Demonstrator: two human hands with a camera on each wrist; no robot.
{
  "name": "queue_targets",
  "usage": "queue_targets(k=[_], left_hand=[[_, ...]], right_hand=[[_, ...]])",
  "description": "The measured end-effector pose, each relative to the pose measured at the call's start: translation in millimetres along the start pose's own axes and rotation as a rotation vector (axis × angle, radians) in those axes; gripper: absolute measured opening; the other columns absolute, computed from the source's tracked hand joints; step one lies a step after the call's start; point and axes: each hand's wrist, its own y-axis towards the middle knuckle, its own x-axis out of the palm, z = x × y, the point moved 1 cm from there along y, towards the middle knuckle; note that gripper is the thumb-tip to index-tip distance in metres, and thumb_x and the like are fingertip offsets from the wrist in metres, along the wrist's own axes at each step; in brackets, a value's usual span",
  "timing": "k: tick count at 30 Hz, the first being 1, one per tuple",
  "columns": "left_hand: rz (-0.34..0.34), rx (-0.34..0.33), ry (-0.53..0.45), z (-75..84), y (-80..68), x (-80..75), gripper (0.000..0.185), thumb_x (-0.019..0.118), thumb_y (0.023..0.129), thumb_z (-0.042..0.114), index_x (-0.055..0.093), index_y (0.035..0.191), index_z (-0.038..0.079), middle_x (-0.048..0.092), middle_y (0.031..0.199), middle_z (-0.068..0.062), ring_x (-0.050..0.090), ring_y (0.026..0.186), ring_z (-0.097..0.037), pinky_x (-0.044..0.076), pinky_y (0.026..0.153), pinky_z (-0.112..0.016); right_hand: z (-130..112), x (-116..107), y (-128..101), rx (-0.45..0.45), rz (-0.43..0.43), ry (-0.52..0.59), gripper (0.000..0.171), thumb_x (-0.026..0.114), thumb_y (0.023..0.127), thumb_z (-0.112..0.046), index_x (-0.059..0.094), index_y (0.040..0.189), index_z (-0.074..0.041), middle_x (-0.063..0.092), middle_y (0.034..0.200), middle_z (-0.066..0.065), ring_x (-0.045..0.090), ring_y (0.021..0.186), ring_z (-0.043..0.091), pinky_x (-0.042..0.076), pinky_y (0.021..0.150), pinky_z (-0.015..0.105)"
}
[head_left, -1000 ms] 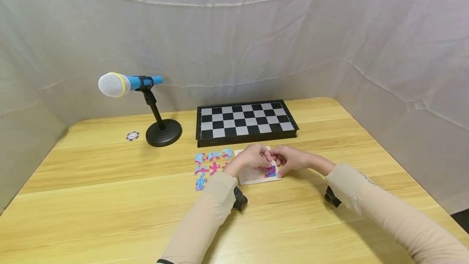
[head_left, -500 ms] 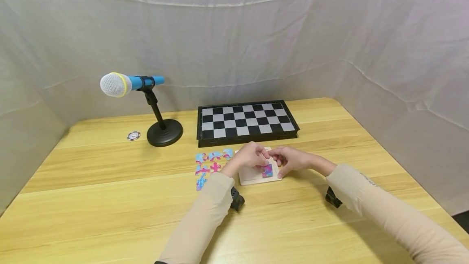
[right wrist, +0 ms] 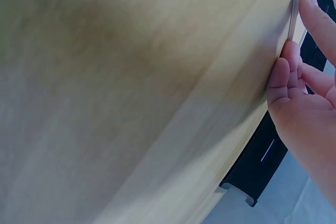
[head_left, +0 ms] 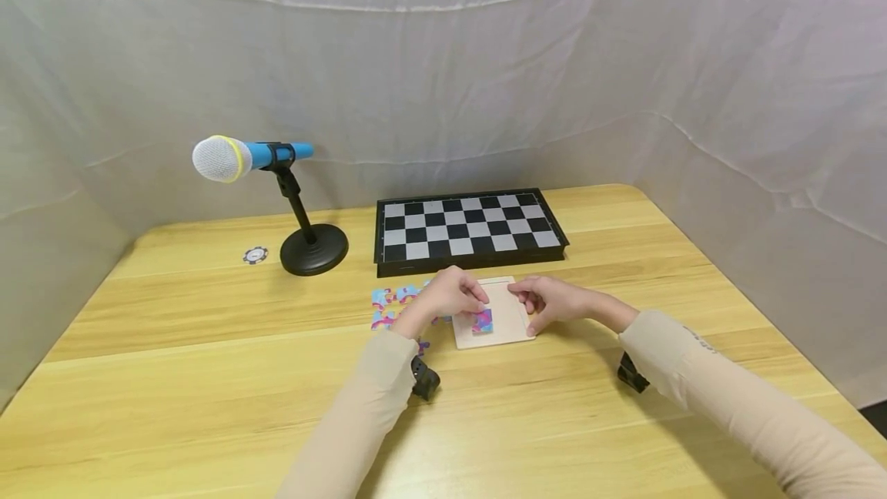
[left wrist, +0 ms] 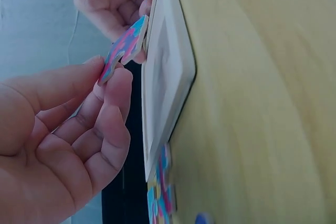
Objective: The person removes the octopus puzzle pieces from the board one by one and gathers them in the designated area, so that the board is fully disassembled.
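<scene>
My left hand (head_left: pixel 449 293) pinches a pink, purple and blue jigsaw piece (head_left: pixel 483 321) between thumb and fingertips. That piece is tilted above the pale wooden puzzle tray (head_left: pixel 509 323), its edge facing the tray in the left wrist view. At the tray's right side, my right hand (head_left: pixel 560 302) grips the edge, thumb near the front corner and index finger farther back. The right wrist view shows the thumb at the tray's rim and the other fingers curled beside it. Several loose jigsaw pieces (head_left: pixel 382 320) lie left of the tray, partly hidden by my left hand and forearm.
Right behind the tray stands a black-framed chessboard (head_left: pixel 471 231). A blue microphone (head_left: pixel 266 154) on a black stand (head_left: pixel 314 250) is at the back left, with a poker chip (head_left: pixel 255 255) beside its base. White cloth (head_left: pixel 443 83) hangs around the wooden table (head_left: pixel 208 406).
My left hand has moved left across the tray with the jigsaw piece, away from the right edge, uncovering more of the tray. My right hand has stayed at the tray's edge.
</scene>
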Motion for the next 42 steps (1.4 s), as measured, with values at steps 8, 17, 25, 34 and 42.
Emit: queue_targets(k=[8, 17, 25, 34, 42], left_hand=[[0.006, -0.004, 0.014, -6.0, -13.5, -12.9, 0.004, 0.067, 0.078, 0.004, 0.069, 0.080, 0.001, 0.064, 0.069, -0.002, 0.054, 0.055, -0.015, 0.042, 0.048, -0.021], [0.012, -0.008, 0.016, -17.1, -23.9, -22.2, 0.003, 0.068, 0.077, 0.004, 0.069, 0.079, 0.001, 0.065, 0.072, -0.003, 0.054, 0.056, -0.016, 0.045, 0.053, -0.025], [-0.007, -0.003, -0.005, -25.0, -29.0, -27.5, 0.004, 0.068, 0.076, 0.000, 0.069, 0.079, -0.001, 0.065, 0.071, -0.004, 0.060, 0.062, -0.013, 0.049, 0.061, -0.026], [-0.054, -0.057, -0.006, -27.4, -33.2, -30.3, 0.003, 0.067, 0.077, 0.001, 0.069, 0.079, -0.001, 0.065, 0.068, -0.004, 0.053, 0.053, -0.012, 0.041, 0.048, -0.023], [-0.107, -0.095, 0.000, -26.5, -35.6, -29.3, 0.005, 0.065, 0.076, -0.004, 0.068, 0.080, -0.003, 0.064, 0.067, -0.006, 0.053, 0.049, -0.012, 0.046, 0.048, -0.023]], right_hand=[[-2.1, -0.5, -0.6, 0.006, -0.003, 0.013, 0.076, 0.076, 0.067, -0.006, 0.033, 0.124, 0.021, 0.046, 0.082, 0.007, 0.042, 0.073, 0.015, 0.041, 0.062, 0.022], [-2.6, 0.1, -1.5, 0.006, -0.004, 0.031, 0.077, 0.075, 0.067, -0.005, 0.032, 0.125, 0.021, 0.046, 0.083, 0.008, 0.042, 0.074, 0.016, 0.040, 0.061, 0.022], [-2.0, 0.5, -2.0, -0.004, -0.007, 0.034, 0.077, 0.075, 0.068, -0.005, 0.031, 0.125, 0.021, 0.045, 0.083, 0.008, 0.042, 0.074, 0.016, 0.040, 0.062, 0.022], [-1.9, 0.1, -2.4, -0.001, -0.002, 0.024, 0.077, 0.076, 0.067, -0.005, 0.032, 0.125, 0.021, 0.045, 0.084, 0.007, 0.042, 0.075, 0.016, 0.041, 0.063, 0.022], [0.3, 0.7, -1.3, 0.022, -0.001, 0.031, 0.077, 0.076, 0.067, -0.004, 0.032, 0.126, 0.020, 0.045, 0.084, 0.007, 0.042, 0.075, 0.015, 0.041, 0.064, 0.022]])
